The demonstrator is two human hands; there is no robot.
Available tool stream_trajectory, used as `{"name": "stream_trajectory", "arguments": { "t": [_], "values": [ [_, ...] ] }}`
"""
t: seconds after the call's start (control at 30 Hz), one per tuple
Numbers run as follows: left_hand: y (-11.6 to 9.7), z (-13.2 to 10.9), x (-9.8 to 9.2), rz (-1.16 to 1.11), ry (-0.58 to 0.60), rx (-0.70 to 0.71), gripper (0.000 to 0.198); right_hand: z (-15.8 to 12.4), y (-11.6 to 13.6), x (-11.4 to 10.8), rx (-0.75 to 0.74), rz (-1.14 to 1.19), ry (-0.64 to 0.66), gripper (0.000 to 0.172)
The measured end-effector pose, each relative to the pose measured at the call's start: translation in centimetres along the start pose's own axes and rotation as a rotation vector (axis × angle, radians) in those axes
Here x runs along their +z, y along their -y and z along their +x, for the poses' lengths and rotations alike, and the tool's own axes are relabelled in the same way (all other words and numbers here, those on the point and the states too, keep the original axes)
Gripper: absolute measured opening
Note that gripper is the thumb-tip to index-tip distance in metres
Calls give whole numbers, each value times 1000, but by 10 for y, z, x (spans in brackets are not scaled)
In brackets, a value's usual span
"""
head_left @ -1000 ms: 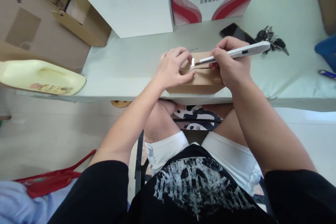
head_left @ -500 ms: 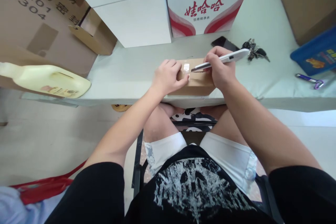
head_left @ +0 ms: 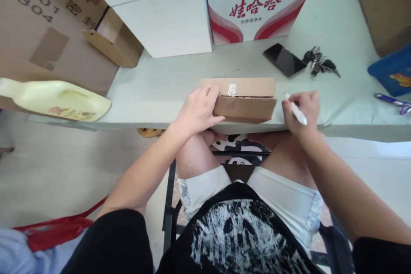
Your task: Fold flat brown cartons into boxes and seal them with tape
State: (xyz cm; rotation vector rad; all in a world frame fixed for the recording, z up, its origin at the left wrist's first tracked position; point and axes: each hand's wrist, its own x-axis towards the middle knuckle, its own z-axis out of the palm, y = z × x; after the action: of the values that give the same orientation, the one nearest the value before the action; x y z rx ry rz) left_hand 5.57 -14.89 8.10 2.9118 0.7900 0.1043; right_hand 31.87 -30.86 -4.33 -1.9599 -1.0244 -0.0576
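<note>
left hand [head_left: 199, 107] half-curled, holding small carton [head_left: 247, 108] at left end | right hand [head_left: 309, 110] closed round white cutter [head_left: 299, 114]

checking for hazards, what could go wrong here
The slim white cutter in the right hand might nick the left hand on the brown rectangular cardboard box if brought near. The box also sits near the front edge of the pale green cloth-covered table and could slip off.
</note>
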Motion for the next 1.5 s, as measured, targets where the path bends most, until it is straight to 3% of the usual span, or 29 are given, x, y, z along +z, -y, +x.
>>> {"name": "stream_trajectory", "arguments": {
  "t": [0.1,0.2,0.37,0.47,0.6,0.77,0.83,0.93,1.07,1.17,1.3,1.5],
  "values": [
    [-5,-13,1,57,-57,-7,42,-10,-6,6,-88,-120,199,23],
    [-9,-25,4,143,-108,-55,30,-6,-5,13,-130,-150,300,20],
    [-9,-32,6,100,-63,-29,31,8,-9,25,-193,-331,457,20],
    [-10,-30,2,65,-37,-3,33,14,-16,30,-205,-389,448,31],
    [-11,-27,-3,62,-17,12,36,16,-13,28,-177,-338,273,50],
    [-6,-24,-1,-45,-23,55,33,10,33,2,-314,26,53,22],
    [-2,-22,-1,-104,-54,74,30,8,54,-9,-437,149,86,22],
    [4,-20,-4,-148,-65,67,27,8,71,-18,-557,208,255,37],
    [9,-20,-11,-129,47,60,19,6,71,-19,-653,166,423,55],
    [9,-20,-19,-100,150,96,12,2,70,-19,-759,86,496,52],
    [11,-19,-28,-101,235,151,10,0,77,-22,-747,16,518,44],
    [12,-21,-35,-94,269,219,18,-3,76,-24,-771,68,411,35]
  ]
}}
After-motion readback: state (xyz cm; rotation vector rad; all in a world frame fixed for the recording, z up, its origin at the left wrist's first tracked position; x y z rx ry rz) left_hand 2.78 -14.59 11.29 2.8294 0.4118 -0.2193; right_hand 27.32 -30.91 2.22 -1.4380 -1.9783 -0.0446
